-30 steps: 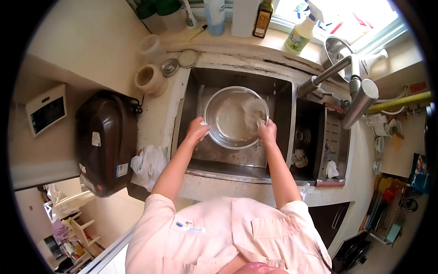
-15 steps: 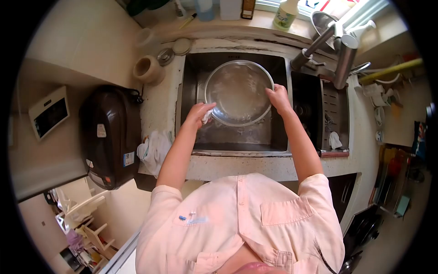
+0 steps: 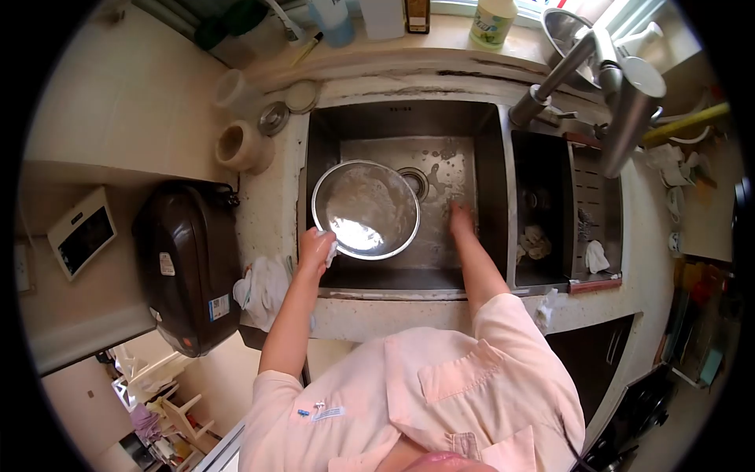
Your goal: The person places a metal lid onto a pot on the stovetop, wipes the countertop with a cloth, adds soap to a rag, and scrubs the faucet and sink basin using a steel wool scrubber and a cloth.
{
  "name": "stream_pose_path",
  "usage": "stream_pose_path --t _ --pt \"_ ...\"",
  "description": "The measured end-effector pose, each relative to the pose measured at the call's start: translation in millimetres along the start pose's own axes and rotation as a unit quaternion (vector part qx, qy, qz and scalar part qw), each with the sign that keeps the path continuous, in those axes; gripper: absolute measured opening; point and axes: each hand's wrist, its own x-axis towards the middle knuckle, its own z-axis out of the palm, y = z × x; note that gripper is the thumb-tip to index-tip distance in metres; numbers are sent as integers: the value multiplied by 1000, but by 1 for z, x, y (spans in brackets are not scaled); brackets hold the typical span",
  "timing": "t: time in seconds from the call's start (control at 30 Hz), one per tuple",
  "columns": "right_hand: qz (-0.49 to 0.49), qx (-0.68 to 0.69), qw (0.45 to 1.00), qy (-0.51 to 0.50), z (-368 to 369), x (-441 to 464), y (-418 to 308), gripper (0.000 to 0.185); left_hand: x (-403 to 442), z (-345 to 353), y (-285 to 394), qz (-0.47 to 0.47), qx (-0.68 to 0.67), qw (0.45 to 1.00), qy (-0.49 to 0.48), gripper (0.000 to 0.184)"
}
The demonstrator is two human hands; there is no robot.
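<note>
A round bowl with a shiny rim [image 3: 366, 208] is at the left side of the steel sink [image 3: 401, 118]. My left hand [image 3: 317, 250] is closed at the bowl's lower left rim, with a bit of white cloth [image 3: 332, 250] showing by its fingers. Away from the bowl, my right hand [image 3: 462, 219] reaches low into the right part of the sink. Its fingers are small and partly hidden, and I cannot make out anything in them. The drain [image 3: 413, 183] shows between the bowl and my right hand.
The faucet [image 3: 570, 67] leans over the narrow side basin [image 3: 543, 189] on the right. A brown appliance [image 3: 185, 267] and a white cloth [image 3: 267, 291] stand left. Along the back ledge are a spray bottle [image 3: 493, 23] and a metal bowl [image 3: 568, 39].
The bowl has moved left and lower in the sink, still at my left hand. My right hand has let go of its rim and moved down to the sink's right part. The drain is now uncovered.
</note>
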Motion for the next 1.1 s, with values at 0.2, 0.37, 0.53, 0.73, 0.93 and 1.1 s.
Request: stream_pose_path --t 0.2,0.37,0.53,0.73,0.93,1.1 --pt "173 328 869 -328 -63 -20 -35 39 -4 -8 -5 15 88 996 11 16" --pt "70 631 657 -407 -112 -51 -44 36 -22 8 44 152 325 929 87 17" --pt "53 680 621 -387 -141 -81 -62 36 -61 26 100 403 337 846 91 13" --pt "144 700 620 -325 -127 -80 -50 27 -101 29 149 600 367 701 120 19" --pt "57 677 674 -291 -137 -95 -48 20 -135 19 168 712 405 551 160 29" --pt "76 671 678 -289 -141 -96 -35 20 -145 10 173 770 392 476 164 29"
